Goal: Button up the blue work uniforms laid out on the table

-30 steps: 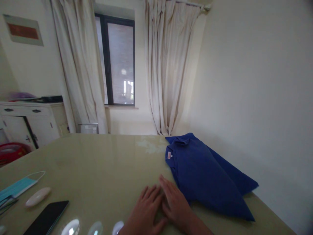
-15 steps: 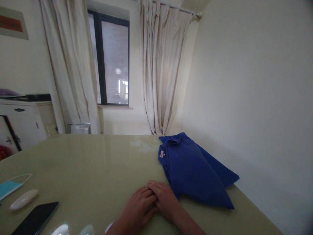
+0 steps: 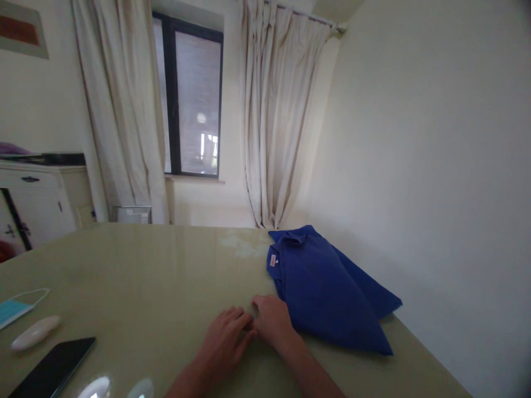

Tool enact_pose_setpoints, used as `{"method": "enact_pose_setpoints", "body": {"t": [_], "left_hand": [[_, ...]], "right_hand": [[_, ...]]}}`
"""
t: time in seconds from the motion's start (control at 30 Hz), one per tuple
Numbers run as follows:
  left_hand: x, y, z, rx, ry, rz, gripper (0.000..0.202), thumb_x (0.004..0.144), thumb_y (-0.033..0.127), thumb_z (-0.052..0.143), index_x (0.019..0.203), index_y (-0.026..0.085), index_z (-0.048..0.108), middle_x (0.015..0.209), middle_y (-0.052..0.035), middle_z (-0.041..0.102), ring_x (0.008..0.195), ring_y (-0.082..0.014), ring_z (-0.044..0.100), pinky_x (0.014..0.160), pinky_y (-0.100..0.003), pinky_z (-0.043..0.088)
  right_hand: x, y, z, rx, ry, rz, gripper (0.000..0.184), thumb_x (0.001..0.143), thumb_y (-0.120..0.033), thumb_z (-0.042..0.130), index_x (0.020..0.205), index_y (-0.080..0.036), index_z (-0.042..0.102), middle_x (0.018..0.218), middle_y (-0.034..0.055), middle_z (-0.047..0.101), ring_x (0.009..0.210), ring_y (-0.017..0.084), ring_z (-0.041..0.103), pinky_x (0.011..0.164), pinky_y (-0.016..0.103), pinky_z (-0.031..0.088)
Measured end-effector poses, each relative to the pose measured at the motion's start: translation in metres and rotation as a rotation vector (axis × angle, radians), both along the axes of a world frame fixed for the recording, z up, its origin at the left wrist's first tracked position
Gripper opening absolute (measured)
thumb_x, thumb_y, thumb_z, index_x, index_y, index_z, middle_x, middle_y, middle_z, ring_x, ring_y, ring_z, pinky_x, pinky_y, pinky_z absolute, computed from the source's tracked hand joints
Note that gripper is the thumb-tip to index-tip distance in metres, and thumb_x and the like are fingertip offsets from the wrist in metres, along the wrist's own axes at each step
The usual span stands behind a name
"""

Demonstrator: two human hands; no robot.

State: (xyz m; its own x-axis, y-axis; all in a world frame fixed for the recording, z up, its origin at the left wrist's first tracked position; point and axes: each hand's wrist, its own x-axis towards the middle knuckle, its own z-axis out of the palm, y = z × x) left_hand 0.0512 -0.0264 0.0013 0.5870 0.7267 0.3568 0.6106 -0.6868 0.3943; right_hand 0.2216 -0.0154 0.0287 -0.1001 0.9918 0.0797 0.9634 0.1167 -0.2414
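Shirt point(image 3: 327, 293), blue, lies in a loose fold on the worktop point(image 3: 145, 282), right of the frame's centre, its collar end with a small label point(image 3: 272, 260) toward the upper left and a pointed corner toward the lower right. At bottom centre the left hand point(image 3: 227, 338) is low over the worktop, fingers loosely bent, a narrow gap between them and the thumb. The right hand point(image 3: 274, 320) is beside it, fingers curled inward and meeting the left hand's fingertips; its palm side is hidden, so I cannot tell how far that grip is open or if it holds anything. Its back overlaps the shirt's left edge in view; whether they touch, I cannot tell. At lower left are a phone point(image 3: 53, 367), a pale oval thing point(image 3: 35, 333) and a blue mask point(image 3: 12, 310), well apart from both hands
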Motion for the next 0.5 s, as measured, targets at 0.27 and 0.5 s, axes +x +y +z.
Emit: {"method": "enact_pose_setpoints", "body": {"t": [0.27, 0.5], "left_hand": [[-0.003, 0.005, -0.028, -0.051, 0.133, 0.051, 0.034, 0.094, 0.054, 0.061, 0.084, 0.022, 0.067, 0.084, -0.0041, 0.073, 0.082, -0.0224, 0.064, 0.074, -0.031, 0.042], [-0.002, 0.004, -0.043, 0.087, 0.204, 0.078, 0.060, 0.092, 0.074, 0.047, 0.074, 0.022, 0.070, 0.075, -0.0066, 0.071, 0.074, -0.0222, 0.062, 0.068, -0.033, 0.042]], "right_hand": [[0.003, -0.005, -0.024, 0.095, 0.158, 0.116, 0.054, 0.071, -0.047, 0.076, 0.117, -0.018, 0.072, 0.130, 0.0116, 0.071, 0.121, 0.029, 0.062, 0.108, 0.034, 0.044], [0.013, -0.007, -0.025, 0.039, 0.217, 0.179, 0.073, 0.065, -0.054, 0.080, 0.128, -0.018, 0.068, 0.142, 0.0124, 0.062, 0.132, 0.031, 0.055, 0.117, 0.038, 0.036]]}}
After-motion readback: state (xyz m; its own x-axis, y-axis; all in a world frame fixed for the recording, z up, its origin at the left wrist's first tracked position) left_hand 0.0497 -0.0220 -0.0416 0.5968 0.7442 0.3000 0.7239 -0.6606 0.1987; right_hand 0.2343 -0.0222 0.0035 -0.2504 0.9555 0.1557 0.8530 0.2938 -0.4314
